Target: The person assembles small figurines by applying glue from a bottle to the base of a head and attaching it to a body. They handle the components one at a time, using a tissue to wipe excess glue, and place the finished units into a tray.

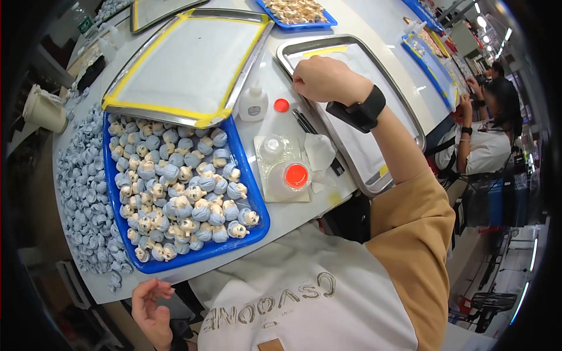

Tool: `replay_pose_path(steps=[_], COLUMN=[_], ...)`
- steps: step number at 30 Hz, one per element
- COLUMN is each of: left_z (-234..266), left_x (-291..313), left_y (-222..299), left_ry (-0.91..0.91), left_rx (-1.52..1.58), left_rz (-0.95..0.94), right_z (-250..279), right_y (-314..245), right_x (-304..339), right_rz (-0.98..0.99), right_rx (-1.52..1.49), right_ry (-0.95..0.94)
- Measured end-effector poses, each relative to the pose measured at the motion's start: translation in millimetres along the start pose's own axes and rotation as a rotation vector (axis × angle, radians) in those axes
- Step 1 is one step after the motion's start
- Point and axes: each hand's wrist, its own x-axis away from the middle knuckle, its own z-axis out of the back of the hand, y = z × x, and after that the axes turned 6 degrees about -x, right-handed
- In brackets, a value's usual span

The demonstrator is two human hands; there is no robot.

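Observation:
My right hand (329,79), with a dark watch on its wrist, is above the far left part of a paper-lined metal tray (422,139). Its fingers are curled closed, and whatever they may hold is hidden. Low at the left, off the table's near edge, my left hand (152,310) has loosely bent fingers apart from the thumb and nothing visible in it. Nearest to it is a blue plastic tray (193,261) filled with small doll heads (196,193) with pale faces and blue-grey hair. Loose blue-grey hair pieces (88,193) are heaped left of that tray.
A yellow-taped tray (181,61) overlaps the blue tray's far end. Between the trays stand a white bottle (253,104), a red-topped container (297,175), a red cap (281,105), dark pens (303,121) and crumpled tissue (319,151). Another person (486,126) sits at the right.

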Motion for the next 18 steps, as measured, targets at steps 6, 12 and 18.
replay_pose_path(steps=[6, 12, 18], left_z=[8, 8, 6], left_x=[11, 4, -11], left_y=[-15, -9, 11], left_ry=[0.013, -0.038, -0.24], left_rx=[-0.012, 0.025, 0.056], left_rz=[0.17, 0.015, -0.152], right_z=[-19, -37, -30], right_y=[4, 18, 17], right_x=[-3, -34, -41], right_rz=[-0.041, 0.033, -0.096], right_rx=[0.057, 0.032, -0.082], right_ry=[0.129, 0.215, 0.15])
